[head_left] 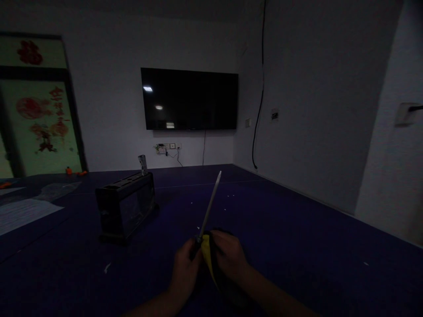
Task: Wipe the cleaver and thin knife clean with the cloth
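Note:
In the lower middle of the head view, my left hand (187, 264) is closed around the dark handle of a long, slim metal rod (210, 203). The rod points up and away from me, tilted slightly right. My right hand (229, 253) is closed on a yellow-and-black piece (207, 253), pressed close beside the handle. What kind of thing the piece is, I cannot make out in the dim light. To the left of my hands stands a black box-like holder (110, 209) with see-through sides and a slotted top. A light patterned handle (142, 164) sticks up from its far end.
The purple surface (291, 246) stretches to the walls, with small white scraps (107, 267) on it. Papers (26, 213) and clear plastic (59, 190) lie at left, near small orange objects (68, 171). A television (191, 100) hangs on the far wall; a black cable (258, 114) hangs right.

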A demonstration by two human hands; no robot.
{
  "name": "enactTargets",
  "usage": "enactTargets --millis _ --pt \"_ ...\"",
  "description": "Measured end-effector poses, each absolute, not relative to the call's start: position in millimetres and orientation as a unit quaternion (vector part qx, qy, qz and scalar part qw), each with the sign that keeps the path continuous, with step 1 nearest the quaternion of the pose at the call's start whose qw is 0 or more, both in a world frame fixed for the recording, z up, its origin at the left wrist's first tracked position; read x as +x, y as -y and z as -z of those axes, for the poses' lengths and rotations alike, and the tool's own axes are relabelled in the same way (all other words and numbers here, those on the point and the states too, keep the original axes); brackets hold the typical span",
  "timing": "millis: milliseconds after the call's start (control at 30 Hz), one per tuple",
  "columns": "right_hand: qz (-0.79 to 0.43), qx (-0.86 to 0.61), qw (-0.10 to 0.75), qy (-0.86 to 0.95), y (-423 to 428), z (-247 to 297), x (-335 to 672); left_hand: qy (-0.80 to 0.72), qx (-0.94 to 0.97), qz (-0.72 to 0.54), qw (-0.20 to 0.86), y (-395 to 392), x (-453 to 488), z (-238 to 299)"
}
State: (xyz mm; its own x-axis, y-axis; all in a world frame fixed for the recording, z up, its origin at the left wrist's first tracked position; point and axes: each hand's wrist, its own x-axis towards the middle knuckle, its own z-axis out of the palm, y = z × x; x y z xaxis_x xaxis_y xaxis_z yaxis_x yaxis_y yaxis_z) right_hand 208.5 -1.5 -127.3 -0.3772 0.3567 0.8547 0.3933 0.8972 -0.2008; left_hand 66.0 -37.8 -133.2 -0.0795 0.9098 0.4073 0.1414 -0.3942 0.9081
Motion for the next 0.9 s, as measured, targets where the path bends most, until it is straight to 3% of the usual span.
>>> enactTargets --millis 200,433,667,900 --pt "-0.100 -0.219 0.479 0.844 6.1 115.7 209.2 -0.436 0.595 -0.576 0.353 38.1 65.9 135.5" --pt "-0.155 -0.224 0.458 0.846 4.8 114.5 207.4 -0.429 0.586 -0.551 0.411 34.4 66.0 143.0" --pt "-0.155 -0.217 0.478 0.837 4.5 116.1 207.3 -0.430 0.563 -0.551 0.440 31.5 67.0 144.0" --pt "-0.079 -0.227 0.512 0.825 2.6 121.8 207.7 -0.451 0.573 -0.565 0.387 34.6 66.1 134.2"
